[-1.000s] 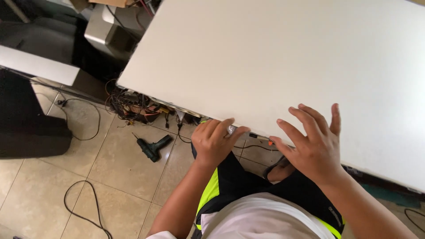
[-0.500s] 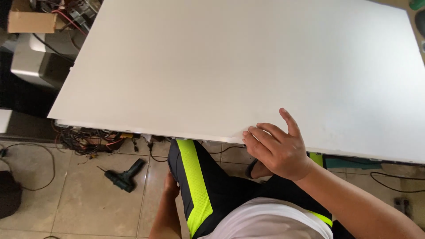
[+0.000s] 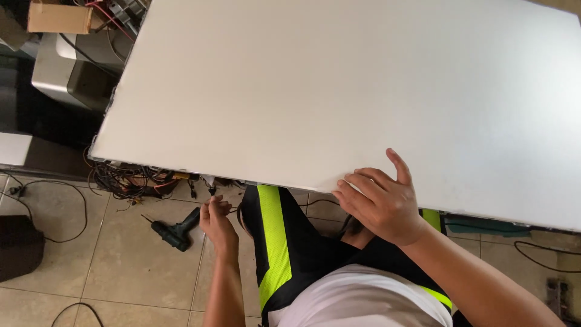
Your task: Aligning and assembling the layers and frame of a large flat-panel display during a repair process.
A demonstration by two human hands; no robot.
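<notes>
One large white panel (image 3: 339,91) fills most of the view, lying flat and tilted across the frame above a tiled floor (image 3: 121,266). At the upper left stand a grey metal box (image 3: 66,72) and a cardboard box (image 3: 57,17). Under the panel's near left edge sits a tangle of wires (image 3: 130,178). The right hand (image 3: 378,203) lies on the panel's near edge, fingers spread and pressed flat, clamped on nothing. The left hand (image 3: 216,221) is below the edge, fingers pinched together close to a thin cable; whether it grips the cable I cannot tell. Just left of that hand a dark power drill (image 3: 175,229) lies on the floor.
</notes>
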